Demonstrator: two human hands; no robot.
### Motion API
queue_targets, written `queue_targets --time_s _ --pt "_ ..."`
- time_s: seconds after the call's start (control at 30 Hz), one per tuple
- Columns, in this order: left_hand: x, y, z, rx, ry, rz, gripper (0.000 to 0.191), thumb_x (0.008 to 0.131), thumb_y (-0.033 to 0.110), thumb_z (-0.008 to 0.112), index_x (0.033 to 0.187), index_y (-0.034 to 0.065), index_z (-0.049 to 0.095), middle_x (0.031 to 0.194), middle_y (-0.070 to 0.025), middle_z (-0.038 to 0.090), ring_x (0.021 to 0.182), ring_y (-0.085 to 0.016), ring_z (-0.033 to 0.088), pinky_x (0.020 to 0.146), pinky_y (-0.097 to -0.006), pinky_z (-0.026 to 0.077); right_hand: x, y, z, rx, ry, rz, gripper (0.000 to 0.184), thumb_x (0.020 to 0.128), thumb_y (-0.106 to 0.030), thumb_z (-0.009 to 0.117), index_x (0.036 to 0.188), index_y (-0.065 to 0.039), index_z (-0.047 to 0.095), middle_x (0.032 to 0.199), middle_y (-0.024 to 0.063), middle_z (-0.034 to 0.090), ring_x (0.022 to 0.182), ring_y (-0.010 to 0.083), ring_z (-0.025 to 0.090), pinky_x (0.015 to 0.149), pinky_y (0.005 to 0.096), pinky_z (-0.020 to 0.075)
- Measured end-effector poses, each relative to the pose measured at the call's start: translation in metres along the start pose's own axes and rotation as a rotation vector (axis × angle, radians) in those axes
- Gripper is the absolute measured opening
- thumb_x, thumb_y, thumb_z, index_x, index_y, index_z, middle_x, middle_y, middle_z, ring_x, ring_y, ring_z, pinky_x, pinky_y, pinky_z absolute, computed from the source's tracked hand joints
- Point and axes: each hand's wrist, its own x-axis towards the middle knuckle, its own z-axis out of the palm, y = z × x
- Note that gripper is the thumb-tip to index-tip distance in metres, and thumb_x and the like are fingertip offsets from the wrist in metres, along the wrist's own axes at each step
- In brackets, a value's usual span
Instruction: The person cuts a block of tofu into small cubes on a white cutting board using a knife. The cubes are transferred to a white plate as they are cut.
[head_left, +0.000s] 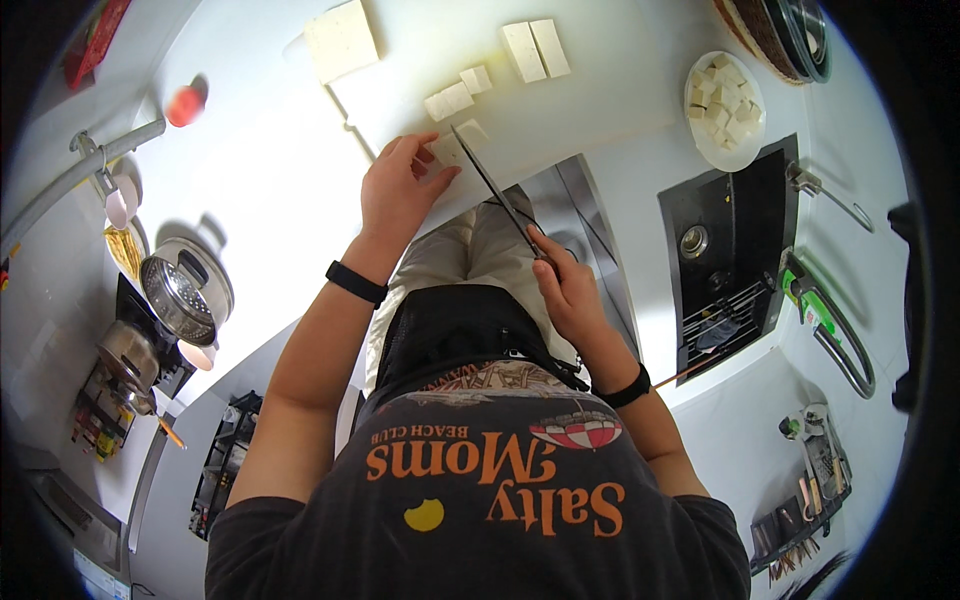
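On a pale cutting board (607, 97), my left hand (397, 184) steadies the left end of a small tofu piece (448, 152) between thumb and fingers. My right hand (568, 289) grips a kitchen knife (489, 178) by its handle. Its narrow blade slants up and left, with the tip at the tofu between the held piece and a second piece (472, 133). Just beyond lie cut tofu chunks (448, 101) and a single cube (475, 79). Two tofu slabs (525, 52) lie side by side farther back. A large tofu block (341, 41) sits at the far left.
A white dish (731, 161) heaped with tofu cubes stands at right beside a black sink (727, 217) with a faucet (806, 178). Left on the counter are a steel steamer pot (187, 292) and a red round object (184, 106). A metal rail (82, 184) crosses the left side.
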Motion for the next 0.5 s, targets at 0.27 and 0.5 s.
queue_targets --time_s 0.27,0.5 --pt "0.001 -0.006 0.003 0.020 0.023 0.050 0.038 0.084 0.011 0.087 0.119 0.0054 0.074 0.097 -0.0061 0.072 0.082 -0.016 0.068 0.076 -0.0302 0.058 0.006 0.001 0.005 -0.001 -0.007 -0.007 0.048 0.109 -0.031 0.060 0.148 -0.003 0.057 0.096 0.0224 0.074 0.082 0.0371 0.073 0.073 0.0407 0.0547" --pt "0.003 -0.004 0.004 0.012 0.020 0.018 0.036 0.085 0.011 0.086 0.118 0.0049 0.074 0.096 -0.0070 0.072 0.082 -0.018 0.069 0.076 -0.0308 0.058 0.017 0.003 0.008 -0.069 0.000 0.003 0.049 0.107 -0.030 0.062 0.148 -0.003 0.057 0.098 0.0252 0.075 0.084 0.0440 0.072 0.073 0.0439 0.0553"
